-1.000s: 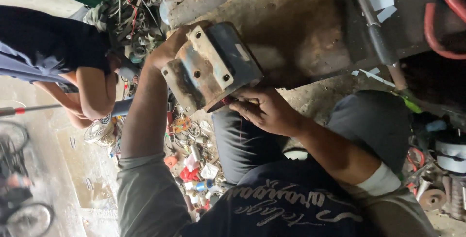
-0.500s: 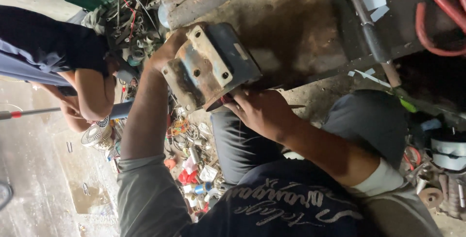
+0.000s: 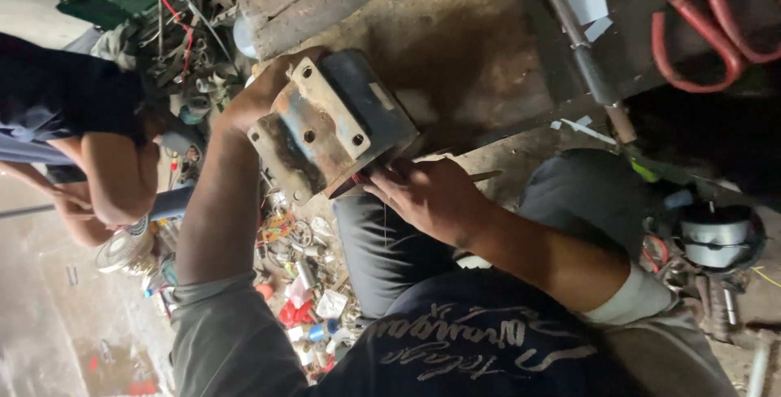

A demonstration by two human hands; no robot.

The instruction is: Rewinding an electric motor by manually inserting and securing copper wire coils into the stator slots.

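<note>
Motor: (image 3: pixel 333 124) a dark metal body with a rusty bolted foot plate, held tilted, plate toward the camera, over the near edge of the bench and above the person's lap.
Lap: dark trousers and a dark shirt with pale printing fill the near part of the view; grey sleeves cover the upper arms.
Right hand: (image 3: pixel 431 198) just under the motor's lower end, fingers curled narrow and touching its edge; something thin and reddish shows at the fingertips, too small to tell what it is or whether it is gripped.
Left hand: (image 3: pixel 260 96) wrapped round the motor's far side, mostly hidden behind the plate; closed on the body and bearing it.
Floor: (image 3: pixel 49 316) dusty grey concrete at the left, with a litter of small parts (image 3: pixel 305 299), red, white and blue bits and bolts, beside the person's left knee.
Bench: (image 3: pixel 455 47) a worn, stained brown top beyond the motor; a dark pipe (image 3: pixel 582 47) crosses it near its right edge.
Red hose: (image 3: pixel 700 31) looped at the bench's far right corner.
Round part: (image 3: pixel 716 234) a grey cylinder low at the right, well apart from the hands.
Other person: (image 3: pixel 89 145) at the left, dark top, bare bent arm, beside a tangle of wires and scrap (image 3: pixel 171 23).
</note>
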